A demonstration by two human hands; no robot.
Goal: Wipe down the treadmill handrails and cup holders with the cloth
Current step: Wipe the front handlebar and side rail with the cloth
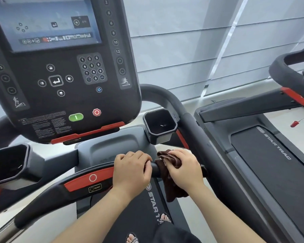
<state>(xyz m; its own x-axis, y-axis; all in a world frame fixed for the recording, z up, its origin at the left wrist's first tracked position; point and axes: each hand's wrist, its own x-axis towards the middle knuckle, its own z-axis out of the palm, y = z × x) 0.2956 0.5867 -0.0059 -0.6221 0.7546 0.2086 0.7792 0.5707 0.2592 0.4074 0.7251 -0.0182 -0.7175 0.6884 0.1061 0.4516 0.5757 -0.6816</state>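
A dark brown cloth (168, 179) is wrapped over the treadmill's black front crossbar (155, 168), with part of it hanging below. My right hand (185, 166) presses on the cloth and grips it against the bar. Just to its left, my left hand (132, 170) is closed around the same bar, beside the red strip (88, 179). The right cup holder (160, 124) sits above my right hand, and the left cup holder (9, 165) is at the far left. The right side handrail (197, 130) curves down past my right hand.
The console (63, 71) with screen, keypad, green and red buttons stands straight ahead. The running belt (140, 213) and my sandalled feet are below. A second treadmill (263, 155) stands close on the right, with a red safety clip (296, 123) on its side. Window blinds fill the background.
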